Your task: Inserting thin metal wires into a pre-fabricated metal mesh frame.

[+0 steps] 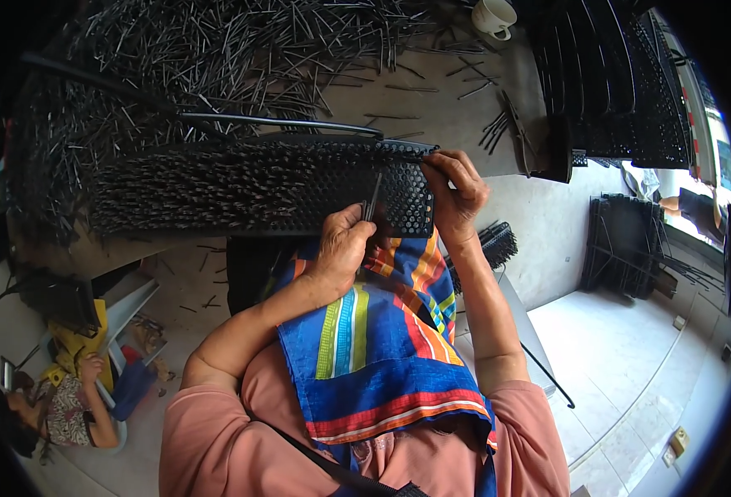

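A long black perforated rack (407,199) lies across in front of me. Thin dark rods (200,186) stand packed in its left and middle holes, while bare holes show toward the right end. My left hand (345,244) is closed around a small bunch of dark rods (371,205), held over the rack's near edge. At the rack's far right corner, the fingers of my right hand (458,195) are pinched together. What sits between those fingertips is too small to make out. A striped blue cloth (382,331) covers my lap.
A large heap of loose dark rods (216,66) spreads over the table (432,91) behind the rack. A white cup (493,18) stands at the back. Black perforated racks (614,83) stand upright at the right. Another person (71,398) sits at lower left.
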Motion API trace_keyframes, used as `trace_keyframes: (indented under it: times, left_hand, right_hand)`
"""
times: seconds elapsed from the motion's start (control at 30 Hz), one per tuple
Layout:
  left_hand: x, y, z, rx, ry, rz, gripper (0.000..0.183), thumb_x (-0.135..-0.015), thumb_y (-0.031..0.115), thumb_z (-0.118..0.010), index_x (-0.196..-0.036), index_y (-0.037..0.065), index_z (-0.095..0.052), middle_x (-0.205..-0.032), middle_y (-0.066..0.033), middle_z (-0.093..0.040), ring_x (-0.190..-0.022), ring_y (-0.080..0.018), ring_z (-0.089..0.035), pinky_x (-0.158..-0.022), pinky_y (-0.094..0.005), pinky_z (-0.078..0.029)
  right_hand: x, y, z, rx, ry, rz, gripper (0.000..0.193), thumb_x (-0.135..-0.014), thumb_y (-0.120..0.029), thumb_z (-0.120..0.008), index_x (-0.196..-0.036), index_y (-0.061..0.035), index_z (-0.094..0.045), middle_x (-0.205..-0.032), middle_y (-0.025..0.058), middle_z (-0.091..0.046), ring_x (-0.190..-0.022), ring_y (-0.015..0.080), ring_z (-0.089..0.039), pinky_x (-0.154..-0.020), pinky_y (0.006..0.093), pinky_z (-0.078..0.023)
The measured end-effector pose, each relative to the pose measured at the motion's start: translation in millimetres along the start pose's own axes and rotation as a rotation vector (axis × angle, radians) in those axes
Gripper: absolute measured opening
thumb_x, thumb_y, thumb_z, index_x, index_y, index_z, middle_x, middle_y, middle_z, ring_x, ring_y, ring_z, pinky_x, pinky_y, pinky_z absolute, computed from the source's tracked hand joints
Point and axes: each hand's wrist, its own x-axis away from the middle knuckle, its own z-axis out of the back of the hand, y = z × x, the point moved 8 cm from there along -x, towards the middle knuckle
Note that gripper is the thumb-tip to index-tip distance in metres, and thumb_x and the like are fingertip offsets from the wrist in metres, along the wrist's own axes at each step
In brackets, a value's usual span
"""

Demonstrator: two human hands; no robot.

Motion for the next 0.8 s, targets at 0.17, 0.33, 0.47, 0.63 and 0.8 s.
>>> trace_keyframes:
  times: [0.17, 0.33, 0.47, 0.63, 0.8]
  left_hand:
    - [0, 9, -3, -0.017, 0.04, -0.006, 0.018, -0.086, 0.001, -0.046, -0.097, 0.004, -0.061, -0.08, -0.0044, -0.066, -0.062, -0.0113, -0.062, -0.054, -0.0242, -0.047]
    - [-3, 12, -2, 0.013, 0.047, 0.006, 0.014, -0.089, 0.003, -0.05, -0.097, 0.004, -0.062, -0.078, -0.0045, -0.066, -0.062, -0.0114, -0.062, -0.053, -0.0238, -0.047]
    - [-5, 8, 3, 0.064, 0.055, 0.0, 0.011, -0.092, 0.006, -0.054, -0.094, 0.004, -0.065, -0.074, -0.0048, -0.067, -0.059, -0.0125, -0.063, -0.052, -0.0232, -0.046]
    - [-1, 9, 2, 0.144, 0.099, 0.044, 0.012, -0.09, 0.004, -0.054, -0.088, 0.003, -0.066, -0.074, -0.005, -0.067, -0.059, -0.0113, -0.062, -0.051, -0.0231, -0.048]
    - [-2, 10, 2, 0.192, 0.109, 0.046, 0.008, -0.091, 0.005, -0.057, -0.091, 0.004, -0.065, -0.077, -0.0049, -0.068, -0.06, -0.0148, -0.065, -0.051, -0.0246, -0.05]
  right_hand:
    - [-4, 7, -6, 0.081, -0.069, -0.05, 0.016, -0.073, 0.009, -0.071, -0.088, 0.0024, -0.068, -0.081, 0.0099, -0.064, -0.07, 0.0158, -0.062, -0.062, 0.0249, -0.049]
    - [-10, 6, -8, 0.145, -0.059, -0.106, 0.016, -0.072, 0.007, -0.073, -0.087, 0.0013, -0.069, -0.077, 0.0081, -0.063, -0.067, 0.0148, -0.061, -0.06, 0.0249, -0.048]
    - [-15, 2, -14, 0.189, -0.088, -0.111, 0.015, -0.071, 0.004, -0.074, -0.085, 0.0008, -0.069, -0.073, 0.0073, -0.061, -0.062, 0.0144, -0.059, -0.058, 0.0251, -0.046]
    - [-14, 8, -13, 0.183, -0.101, -0.157, 0.013, -0.071, 0.001, -0.075, -0.083, 0.0005, -0.069, -0.07, 0.0078, -0.059, -0.059, 0.0149, -0.058, -0.056, 0.0258, -0.046]
    - [-15, 1, -9, 0.09, 0.012, -0.109, 0.014, -0.071, 0.003, -0.074, -0.085, 0.0011, -0.069, -0.072, 0.0092, -0.061, -0.061, 0.0167, -0.061, -0.057, 0.0275, -0.047]
